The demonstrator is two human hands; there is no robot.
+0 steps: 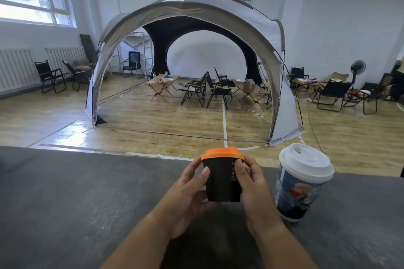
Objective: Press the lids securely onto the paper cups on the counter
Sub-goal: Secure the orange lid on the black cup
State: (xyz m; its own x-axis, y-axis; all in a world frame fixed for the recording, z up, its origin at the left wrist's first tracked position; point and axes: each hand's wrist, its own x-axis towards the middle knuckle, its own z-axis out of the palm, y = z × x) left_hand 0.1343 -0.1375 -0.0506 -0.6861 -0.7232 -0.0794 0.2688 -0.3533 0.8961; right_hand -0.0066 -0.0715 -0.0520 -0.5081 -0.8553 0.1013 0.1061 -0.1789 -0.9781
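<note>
Presently the small black cup (220, 183) sits between both hands over the desk (65, 192), with its orange lid (222, 153) on the rim; how fully the lid is seated cannot be confirmed. Both the left hand (188, 192) and the right hand (254, 190) curl their fingers (242, 170) round the cup wall, and neither is on the lid. The cup is judged light, thin-walled and easily crushed — hold it low on the wall and press at the lid's edge. Just to the right, the tall printed cup (299, 192) stands with its white lid (306, 161) on.
</note>
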